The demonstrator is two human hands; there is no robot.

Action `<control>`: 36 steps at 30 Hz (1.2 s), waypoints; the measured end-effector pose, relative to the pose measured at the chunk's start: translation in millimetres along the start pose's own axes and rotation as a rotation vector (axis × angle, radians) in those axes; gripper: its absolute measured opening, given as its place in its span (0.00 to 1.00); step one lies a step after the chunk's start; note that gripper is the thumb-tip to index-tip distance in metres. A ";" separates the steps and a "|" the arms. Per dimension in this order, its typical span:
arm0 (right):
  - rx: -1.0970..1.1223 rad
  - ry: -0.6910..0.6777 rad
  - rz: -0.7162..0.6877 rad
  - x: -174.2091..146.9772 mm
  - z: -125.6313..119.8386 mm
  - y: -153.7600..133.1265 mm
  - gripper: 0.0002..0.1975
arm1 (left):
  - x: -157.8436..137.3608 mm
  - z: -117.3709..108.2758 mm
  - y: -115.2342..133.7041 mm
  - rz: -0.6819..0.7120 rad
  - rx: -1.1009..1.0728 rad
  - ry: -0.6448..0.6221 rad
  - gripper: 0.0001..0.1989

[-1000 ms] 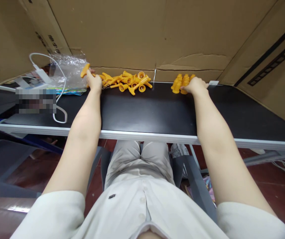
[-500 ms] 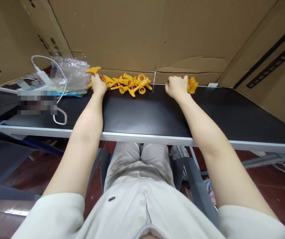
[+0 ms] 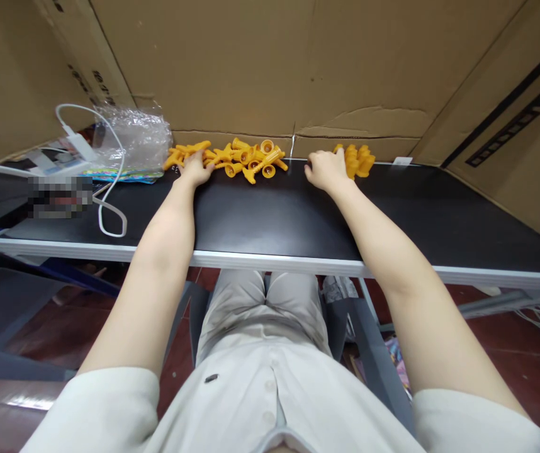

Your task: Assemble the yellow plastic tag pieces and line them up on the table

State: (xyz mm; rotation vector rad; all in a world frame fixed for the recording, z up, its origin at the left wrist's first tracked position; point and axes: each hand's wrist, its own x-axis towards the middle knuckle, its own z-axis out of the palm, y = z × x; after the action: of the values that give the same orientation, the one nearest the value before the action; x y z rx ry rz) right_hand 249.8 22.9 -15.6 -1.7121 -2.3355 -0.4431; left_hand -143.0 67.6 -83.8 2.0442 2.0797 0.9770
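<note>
At the left end of a loose heap of orange-yellow plastic pieces (image 3: pixel 251 157), my left hand (image 3: pixel 194 168) rests with its thumb and fingers apart. A forked orange-yellow piece (image 3: pixel 198 148) lies on the heap by its fingertips. Several pieces there have cup-shaped ends, others forked ends and ridged stems. My right hand (image 3: pixel 327 168) is further right, back up and fingers curled down; what they hold, if anything, is hidden. Just beyond and right of it, orange-yellow pieces (image 3: pixel 359 160) stand upright close together, partly covered by the hand.
A clear plastic bag (image 3: pixel 133 138) lies on colourful flat packets (image 3: pixel 128 175) at the left. Near it a white cable (image 3: pixel 121 163) loops over the black tabletop (image 3: pixel 270 220). Cardboard walls (image 3: pixel 298 69) close off the back and sides. A small white tag (image 3: pixel 402 161) sits at the back right.
My left hand has lowered slightly and opened; the piece that stuck up above it lies on the heap. My right hand has shifted slightly left, uncovering more of the upright pieces.
</note>
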 end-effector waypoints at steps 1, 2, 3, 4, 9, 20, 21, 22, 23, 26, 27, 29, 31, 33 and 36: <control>0.004 0.012 -0.006 1.3 2.7 1.8 0.25 | -1.5 -1.2 2.4 -0.100 0.022 0.015 0.38; 0.009 0.024 -0.013 2.4 5.1 3.3 0.24 | -3.5 -3.0 6.0 -0.143 0.020 0.026 0.37; 0.014 0.035 -0.021 3.1 7.0 4.3 0.23 | -5.9 -5.2 10.2 -0.155 0.007 0.045 0.36; 0.017 0.041 -0.027 3.4 8.1 4.6 0.23 | -8.5 -7.5 14.7 -0.156 -0.009 0.060 0.35; 0.007 0.042 -0.060 -1.9 4.9 -4.9 0.25 | -16.0 -14.6 28.3 -0.166 -0.027 0.087 0.27; 0.041 0.077 -0.336 15.6 -5.6 -41.6 0.36 | -17.1 -16.0 33.5 -0.139 -0.003 0.089 0.27; 0.048 0.072 -0.359 21.0 -3.9 -44.7 0.36 | -18.2 -17.2 35.5 -0.141 0.002 0.074 0.28; 0.050 0.065 -0.376 26.3 -1.5 -47.6 0.36 | -19.1 -18.3 37.3 -0.141 0.008 0.057 0.30; 0.048 0.058 -0.388 31.6 1.5 -50.2 0.36 | -19.5 -19.1 38.6 -0.138 0.013 0.044 0.31; 0.035 0.041 -0.408 44.7 12.3 -55.3 0.35 | -16.9 -17.5 37.2 -0.119 0.005 0.044 0.33; 0.030 0.040 -0.412 47.9 16.0 -56.0 0.34 | -14.7 -15.6 34.9 -0.116 -0.002 0.057 0.33; 0.027 0.056 -0.423 52.5 22.7 -55.8 0.31 | -8.9 -10.7 28.7 -0.119 -0.021 0.095 0.32; 0.031 0.095 -0.443 55.1 27.7 -54.3 0.30 | -2.8 -5.9 22.7 -0.121 -0.042 0.147 0.31; 0.033 0.131 -0.459 56.0 30.5 -53.0 0.29 | 2.1 -2.4 20.2 -0.100 -0.059 0.200 0.30; 0.002 0.127 -0.422 55.0 31.7 -53.9 0.28 | 6.1 -0.8 26.3 -0.018 -0.069 0.238 0.27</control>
State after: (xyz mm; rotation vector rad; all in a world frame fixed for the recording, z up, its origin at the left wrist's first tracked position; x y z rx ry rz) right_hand 182.1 68.3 -32.5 -1.1431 -2.5935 -0.5980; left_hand -121.0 70.7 -68.5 1.9574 2.1328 1.3279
